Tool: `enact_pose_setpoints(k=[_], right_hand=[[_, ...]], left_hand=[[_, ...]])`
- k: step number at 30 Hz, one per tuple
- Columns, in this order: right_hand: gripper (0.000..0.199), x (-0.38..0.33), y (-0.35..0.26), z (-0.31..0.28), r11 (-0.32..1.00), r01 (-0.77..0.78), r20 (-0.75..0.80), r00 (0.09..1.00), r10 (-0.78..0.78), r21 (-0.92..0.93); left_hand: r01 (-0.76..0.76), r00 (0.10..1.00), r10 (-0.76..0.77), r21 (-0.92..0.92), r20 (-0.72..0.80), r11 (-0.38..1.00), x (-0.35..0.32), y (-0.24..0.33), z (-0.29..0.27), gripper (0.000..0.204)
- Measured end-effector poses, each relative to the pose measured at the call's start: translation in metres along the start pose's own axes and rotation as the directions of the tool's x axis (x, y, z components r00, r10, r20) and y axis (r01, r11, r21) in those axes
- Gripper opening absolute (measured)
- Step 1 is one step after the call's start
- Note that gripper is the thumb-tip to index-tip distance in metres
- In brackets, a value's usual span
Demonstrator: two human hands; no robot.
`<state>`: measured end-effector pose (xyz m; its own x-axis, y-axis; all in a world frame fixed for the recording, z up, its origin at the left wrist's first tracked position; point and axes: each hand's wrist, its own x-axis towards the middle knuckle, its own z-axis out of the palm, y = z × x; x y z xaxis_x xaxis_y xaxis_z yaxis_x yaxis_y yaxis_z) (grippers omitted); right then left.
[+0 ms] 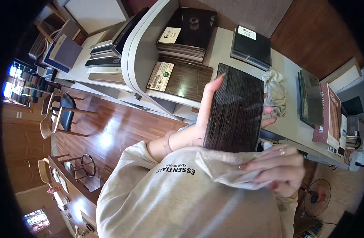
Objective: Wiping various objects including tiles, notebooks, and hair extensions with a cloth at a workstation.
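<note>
- The left hand (202, 119) is spread wide around a dark grooved panel (235, 107), thumb along its nine o'clock edge, fingertips showing at three.
- The right hand (281, 168) grips a bunched beige cloth (225, 164), which meets the panel's six o'clock end; the exact contact there is hidden.
- This looks like wiping: long strokes along the grooves, twelve to six, should lift dust better than crossing them.
- Keep the left fingers at the edges to avoid prints, and fold the cloth flat so it reaches the corners.
- From the panel, the pale table (287, 127) bears a crumpled cloth (275, 93) between two and three o'clock, a black board stack (251, 49) near half past twelve, and a binder (328, 115) at three.
- Beyond: a black-seated chair (67, 111) on glossy wooden floor (114, 123) at nine, a fan (316, 197) towards five.
</note>
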<state>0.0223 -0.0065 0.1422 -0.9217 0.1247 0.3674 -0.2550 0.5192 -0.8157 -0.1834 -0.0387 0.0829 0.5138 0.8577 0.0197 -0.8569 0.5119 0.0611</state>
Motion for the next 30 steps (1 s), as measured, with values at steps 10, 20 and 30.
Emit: enact_pose_setpoints(k=[10,20,30], right_hand=[[0.029,0.046,0.050,0.020,0.720,-0.368,-0.555,0.831,-0.029,-0.588],[0.017,0.005,0.010,0.021,0.918,-0.024,-0.096,0.995,-0.015,-0.395],[0.021,0.022,0.035,-0.003,0.916,-0.194,-0.779,0.603,-0.171,-0.351]], left_hand=[[-0.292,0.899,0.406,0.466,-0.166,0.835,-0.003,-0.005,0.008,0.082],[-0.121,0.993,0.121,0.024,0.013,0.992,-0.006,-0.006,-0.010,0.094],[-0.139,0.985,0.138,-0.007,-0.106,0.990,0.003,-0.015,0.001,0.079]])
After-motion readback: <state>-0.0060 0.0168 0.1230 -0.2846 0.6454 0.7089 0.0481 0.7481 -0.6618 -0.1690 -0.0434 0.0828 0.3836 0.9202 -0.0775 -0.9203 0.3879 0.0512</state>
